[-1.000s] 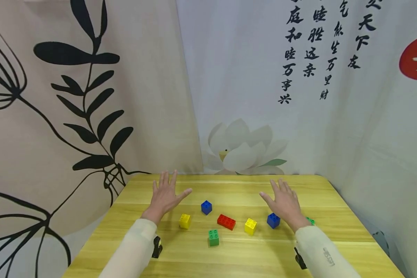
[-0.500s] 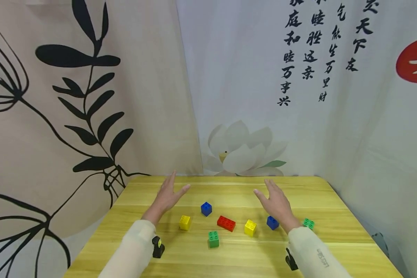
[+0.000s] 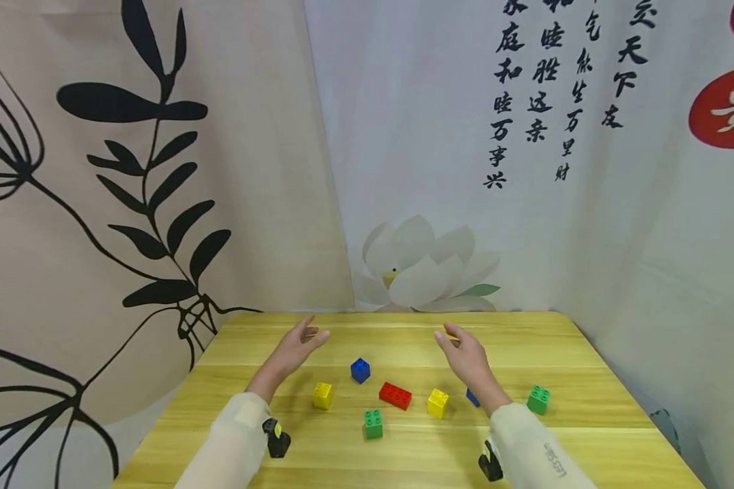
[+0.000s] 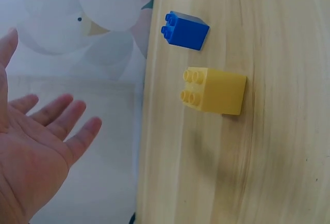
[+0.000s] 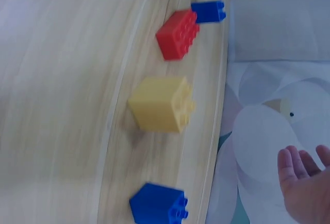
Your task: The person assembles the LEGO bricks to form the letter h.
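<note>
My left hand [image 3: 291, 350] is raised over the table, empty, its fingers loosely bent and the palm turned inward. Nearest to it are a yellow building block [image 4: 223, 91] and a blue block [image 4: 188, 31]. Opposite it, my right hand [image 3: 467, 356] hangs in the air with nothing in it, fingers relaxed. Its forearm partly covers a second blue block [image 3: 473, 396] in the head view. A second yellow block [image 5: 160, 104] stands left of that one. Between the hands lie a long red block [image 3: 395, 395] and a green block [image 3: 373, 424].
Another green block [image 3: 538, 399] stands to the right of the right forearm. All the blocks rest on a wooden table [image 3: 342, 468]. A printed cloth [image 3: 428, 136] hangs behind the table's far edge. Each sleeve carries a black wrist camera [image 3: 276, 438].
Both hands have turned from spread, palms-down fingers to inward-facing palms with looser fingers. The right hand has shifted left, uncovering the far-right green block. The blocks have stayed put.
</note>
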A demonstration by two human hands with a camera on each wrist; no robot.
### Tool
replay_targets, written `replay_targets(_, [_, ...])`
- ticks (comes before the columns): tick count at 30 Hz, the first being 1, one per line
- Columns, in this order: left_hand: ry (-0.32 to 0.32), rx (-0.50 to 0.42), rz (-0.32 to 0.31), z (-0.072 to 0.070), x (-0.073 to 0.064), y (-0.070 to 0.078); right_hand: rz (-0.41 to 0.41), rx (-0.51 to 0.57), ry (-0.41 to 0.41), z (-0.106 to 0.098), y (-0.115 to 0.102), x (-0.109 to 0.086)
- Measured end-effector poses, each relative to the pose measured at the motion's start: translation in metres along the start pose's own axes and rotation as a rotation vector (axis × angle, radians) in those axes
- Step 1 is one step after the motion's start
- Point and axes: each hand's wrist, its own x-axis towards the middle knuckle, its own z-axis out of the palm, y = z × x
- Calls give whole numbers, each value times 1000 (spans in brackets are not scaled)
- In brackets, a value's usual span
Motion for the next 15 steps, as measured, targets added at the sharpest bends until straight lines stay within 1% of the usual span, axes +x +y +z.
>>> replay_targets(5, [-13,-3,-15,1,-3,-5,35,101,-14,15,-7,-3])
replay_targets(9, [-11,-14,-21,3,-4,-10,36,133,-30,28,-9,-7])
replay_targets(15, [-2,-31,-26,4,-6,-21,23,154,-56,45,-8,-16])
